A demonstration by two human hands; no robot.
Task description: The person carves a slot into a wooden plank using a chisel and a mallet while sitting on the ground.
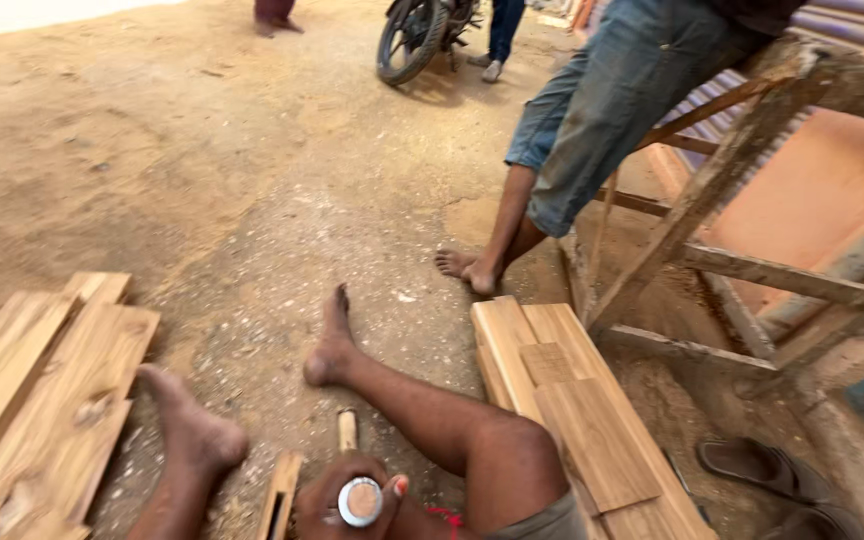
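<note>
I sit on the sandy ground with both bare legs stretched out. My right hand [337, 498] is at the bottom centre, closed around a tool with a round metal-ringed end [360, 501] that faces the camera. A red thread [442, 516] shows at the wrist. Just beyond the hand a short wooden handle [348, 429] lies on the ground. A narrow wood strip [280, 495] stands beside the hand on its left. My left hand is out of sight.
Wooden planks [42, 400] lie at the left and stacked planks [572, 400] at the right. Another person's leg in jeans [592, 110] stands by a rough wooden frame [722, 190]. A motorbike wheel [407, 40] is far back, and sandals [762, 465] lie at the lower right.
</note>
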